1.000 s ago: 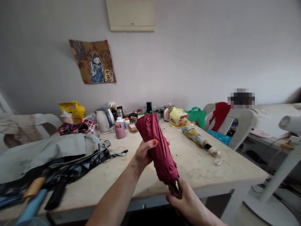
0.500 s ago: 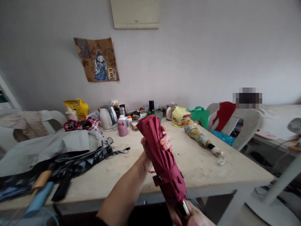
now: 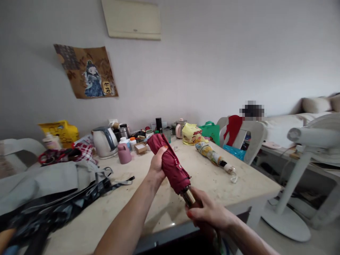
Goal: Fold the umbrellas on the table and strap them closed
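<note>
A folded maroon umbrella (image 3: 174, 168) is held tilted above the near part of the table, its top pointing up and to the left. My left hand (image 3: 158, 163) is wrapped round its cloth in the upper half, thumb lying across the front. At the lower end my right hand (image 3: 205, 209) closes on the handle, just below a shiny metal collar (image 3: 188, 197). Most of the handle is hidden by my right fingers. Another folded umbrella (image 3: 212, 156), yellow and white patterned, lies on the table to the right.
Dark and grey umbrellas (image 3: 66, 194) spread over the left side of the table (image 3: 148, 216). Along the back stand a white kettle (image 3: 105, 142), a pink jug (image 3: 124, 153) and a yellow packet (image 3: 191, 134). A fan (image 3: 305, 148) and a person in red (image 3: 233, 129) are at right.
The umbrella has turned and been raised away from my body, with both hands still on it. My left thumb now shows in front. The view has swung to the right.
</note>
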`<state>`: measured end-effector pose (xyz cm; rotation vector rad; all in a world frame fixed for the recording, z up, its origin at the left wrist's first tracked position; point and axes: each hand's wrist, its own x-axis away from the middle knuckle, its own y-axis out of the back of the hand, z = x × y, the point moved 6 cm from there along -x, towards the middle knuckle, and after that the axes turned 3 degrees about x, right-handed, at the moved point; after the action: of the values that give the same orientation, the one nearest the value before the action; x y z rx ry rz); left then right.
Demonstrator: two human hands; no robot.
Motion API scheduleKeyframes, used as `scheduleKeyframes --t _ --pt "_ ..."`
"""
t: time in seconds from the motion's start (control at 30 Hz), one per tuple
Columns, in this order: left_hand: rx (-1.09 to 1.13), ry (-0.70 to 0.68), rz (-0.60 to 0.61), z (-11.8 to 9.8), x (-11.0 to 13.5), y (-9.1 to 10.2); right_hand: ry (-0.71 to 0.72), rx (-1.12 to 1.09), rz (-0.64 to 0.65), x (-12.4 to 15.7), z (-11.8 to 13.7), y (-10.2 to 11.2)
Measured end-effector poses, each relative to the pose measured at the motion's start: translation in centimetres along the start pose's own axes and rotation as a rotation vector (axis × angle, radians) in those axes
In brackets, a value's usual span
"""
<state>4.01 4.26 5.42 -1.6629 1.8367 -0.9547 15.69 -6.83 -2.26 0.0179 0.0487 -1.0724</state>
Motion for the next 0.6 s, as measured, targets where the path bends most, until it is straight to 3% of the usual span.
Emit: scheduleKeyframes --t 0.07,0.13,0.27,0.4,0.5,0.6 --pt "-0.013 0.053 -0.105 1.4 -0.7 1.0 -0.023 0.427 -0.196 0.9 1.5 2.1" --pt "-0.002 0.070 -0.090 2.4 -1.3 1.3 -0.030 0.634 -0.287 1.5 2.5 3.5" --pt "-0.188 0.094 -0.009 2.2 -2.0 1.7 -0.053 0.623 -0.277 2.0 3.4 7.3" --pt "-0.353 0.164 -0.031 0.3 -2.2 3.8 -0.087 0.796 -0.452 2.7 5.0 14.8" --pt "-0.339 0.180 -0.001 -0.4 -2.3 5.6 -0.136 0.842 -0.593 3.2 5.5 20.6" --pt "-0.268 0.200 -0.047 0.1 -2.6 7.7 -0.275 0.944 -0.705 3.6 5.0 25.4"
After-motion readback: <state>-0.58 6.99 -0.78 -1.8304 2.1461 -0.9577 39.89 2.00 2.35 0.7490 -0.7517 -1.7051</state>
